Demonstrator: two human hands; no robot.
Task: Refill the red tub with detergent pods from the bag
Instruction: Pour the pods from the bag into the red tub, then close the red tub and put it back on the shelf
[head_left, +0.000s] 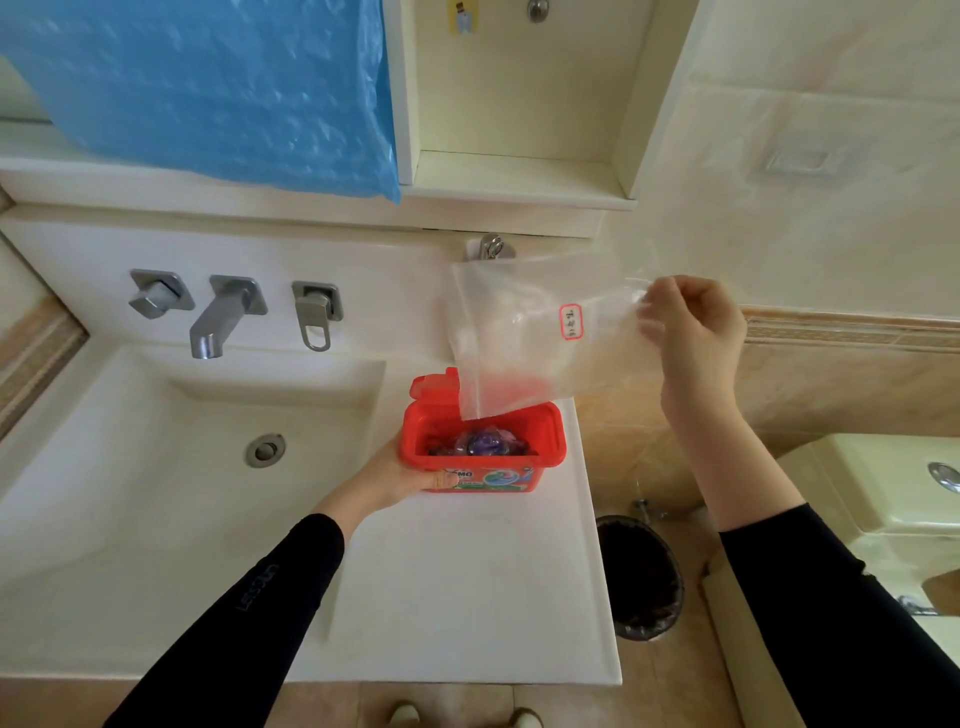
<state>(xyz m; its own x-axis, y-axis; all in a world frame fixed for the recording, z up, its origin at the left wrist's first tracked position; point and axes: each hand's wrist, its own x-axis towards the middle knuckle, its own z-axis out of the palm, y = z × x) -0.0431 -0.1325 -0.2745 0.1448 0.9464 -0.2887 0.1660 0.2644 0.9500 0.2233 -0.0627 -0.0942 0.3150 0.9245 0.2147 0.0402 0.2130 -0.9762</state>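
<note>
The red tub (549, 435) stands open on the white counter, its lid (432, 387) hinged back. Purple detergent pods (483, 443) lie inside it. My left hand (402, 478) grips the tub's front left corner. My right hand (688, 322) pinches the bottom end of a clear plastic bag (524, 338), which hangs upside down with its mouth just over the tub's back rim. The bag carries a small red-edged label (571, 322) and looks empty.
A white basin (171, 457) with a drain and a wall tap (218, 317) lies left of the tub. The counter edge (597, 519) drops off on the right, with a black-lined waste bin (644, 577) on the floor below. A toilet (893, 493) stands at far right.
</note>
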